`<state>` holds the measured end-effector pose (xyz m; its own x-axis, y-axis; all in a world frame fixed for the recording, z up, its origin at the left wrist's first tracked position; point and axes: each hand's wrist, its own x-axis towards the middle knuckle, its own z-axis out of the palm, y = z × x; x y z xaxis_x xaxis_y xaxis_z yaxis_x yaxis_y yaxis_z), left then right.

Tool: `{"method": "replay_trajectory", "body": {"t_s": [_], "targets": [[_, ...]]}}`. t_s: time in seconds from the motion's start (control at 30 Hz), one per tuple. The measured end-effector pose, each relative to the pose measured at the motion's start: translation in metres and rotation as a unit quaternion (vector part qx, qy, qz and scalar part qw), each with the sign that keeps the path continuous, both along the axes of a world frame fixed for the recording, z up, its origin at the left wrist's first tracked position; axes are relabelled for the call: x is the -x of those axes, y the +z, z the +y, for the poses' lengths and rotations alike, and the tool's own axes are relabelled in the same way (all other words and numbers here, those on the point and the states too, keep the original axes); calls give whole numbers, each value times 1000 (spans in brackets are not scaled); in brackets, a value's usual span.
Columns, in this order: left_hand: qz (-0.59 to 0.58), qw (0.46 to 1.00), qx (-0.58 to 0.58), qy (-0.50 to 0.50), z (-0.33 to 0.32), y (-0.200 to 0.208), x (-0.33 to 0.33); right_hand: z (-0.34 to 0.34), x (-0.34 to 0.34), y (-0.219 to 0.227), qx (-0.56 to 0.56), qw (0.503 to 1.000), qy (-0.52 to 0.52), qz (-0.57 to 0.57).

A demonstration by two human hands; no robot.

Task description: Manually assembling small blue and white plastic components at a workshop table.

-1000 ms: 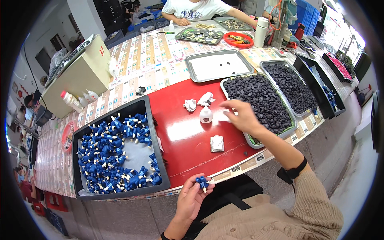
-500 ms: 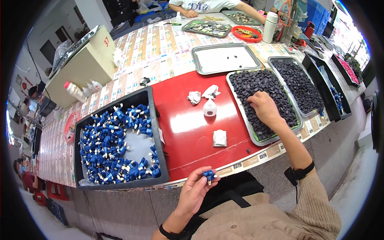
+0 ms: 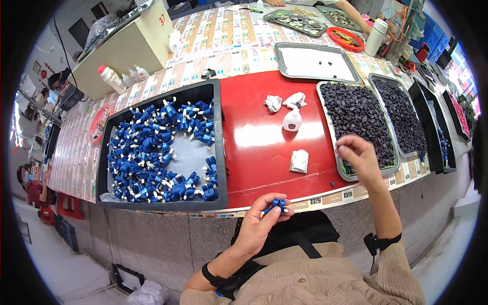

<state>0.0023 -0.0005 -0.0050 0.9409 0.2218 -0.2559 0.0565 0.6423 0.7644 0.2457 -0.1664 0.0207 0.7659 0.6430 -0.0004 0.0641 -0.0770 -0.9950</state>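
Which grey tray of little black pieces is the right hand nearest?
The left grey rectangular tray of small black pieces: the right hand appears over its near end; the other tray lies farther right.

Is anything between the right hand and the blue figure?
Nothing visible: the way from the right hand to the blue figure, pinched in the left hand, looks open. The white pad lies aside on the red surface.
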Motion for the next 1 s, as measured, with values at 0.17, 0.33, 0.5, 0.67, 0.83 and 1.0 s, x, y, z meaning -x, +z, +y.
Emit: {"method": "replay_trajectory", "body": {"t_s": [0.17, 0.33, 0.5, 0.67, 0.83, 1.0], "targets": [[-29, 990, 136, 16, -1, 2, -2, 3, 34, -2, -19, 986, 25, 163], [-42, 987, 151, 17, -4, -1, -2, 12, 37, -5, -18, 979, 30, 203], [-36, 991, 132, 5, -1, 1, 1, 22, 36, -2, -3, 981, 30, 193], [-40, 990, 138, -11, 1, 0, 1, 32, 37, 1, 12, 990, 31, 141], [-64, 990, 125, -13, 1, -7, 4, 42, 28, 0, 82, 996, 33, -19], [-59, 989, 134, -3, 3, -8, 6, 53, 25, 10, 132, 988, 40, -73]]}}
